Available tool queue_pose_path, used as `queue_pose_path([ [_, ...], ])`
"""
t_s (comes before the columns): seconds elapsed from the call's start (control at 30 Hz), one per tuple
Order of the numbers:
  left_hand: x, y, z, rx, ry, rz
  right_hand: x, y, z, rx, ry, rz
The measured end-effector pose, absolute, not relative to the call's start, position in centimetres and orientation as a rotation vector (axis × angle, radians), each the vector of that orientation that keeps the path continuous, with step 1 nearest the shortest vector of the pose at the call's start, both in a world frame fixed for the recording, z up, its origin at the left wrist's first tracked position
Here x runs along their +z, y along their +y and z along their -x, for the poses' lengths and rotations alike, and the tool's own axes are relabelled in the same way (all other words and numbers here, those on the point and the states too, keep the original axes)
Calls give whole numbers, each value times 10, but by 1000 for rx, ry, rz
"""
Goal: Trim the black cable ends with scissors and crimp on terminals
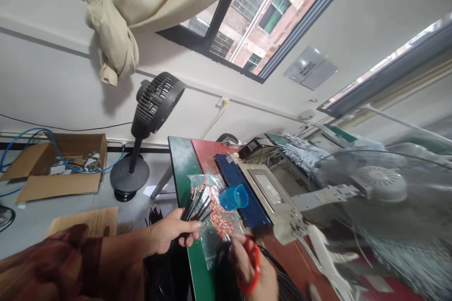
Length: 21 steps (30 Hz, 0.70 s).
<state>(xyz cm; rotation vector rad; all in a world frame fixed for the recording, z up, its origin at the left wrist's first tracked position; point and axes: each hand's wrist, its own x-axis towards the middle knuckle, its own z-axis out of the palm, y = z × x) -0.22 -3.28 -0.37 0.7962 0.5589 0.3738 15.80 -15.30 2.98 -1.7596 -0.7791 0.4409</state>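
My left hand (173, 231) is closed around a bundle of short black cables (197, 204), some with coppery ends, over the table's green edge. At the lower middle my right hand (263, 280) has its fingers in the red loop handles of a pair of scissors (257, 263); their blades cannot be made out. Between and beyond my hands, a clear plastic bag (208, 244) lies flat with many small red and whitish pieces (222, 223) on it. A blue translucent cup (229, 199) lies tipped beside them. Black cable (223, 273) lies near my right hand.
A beige machine (268, 186) with a blue base (243, 193) stands right of the cup. At right is a large caged fan (383, 183), with silvery strands (303, 150) behind. A black fan (158, 103) and an open cardboard box (63, 186) stand on the floor at left.
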Motion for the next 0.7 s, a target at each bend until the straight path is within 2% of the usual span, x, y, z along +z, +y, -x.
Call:
queue_pose_path([
  [0.13, -5, -33, 5, 347, 565, -803, 22, -113, -137, 797, -749, 1660],
  [0.4, -1, -36, 3, 278, 507, -816, 8, -116, -135, 930, -683, 1501],
  [0.53, -3, -32, -1, 280, 525, -693, -7, -119, -137, 791, -657, 1567],
  [0.7, -8, -18, -2, 323, 607, -261, -19, -119, -129, 558, -782, 1698],
])
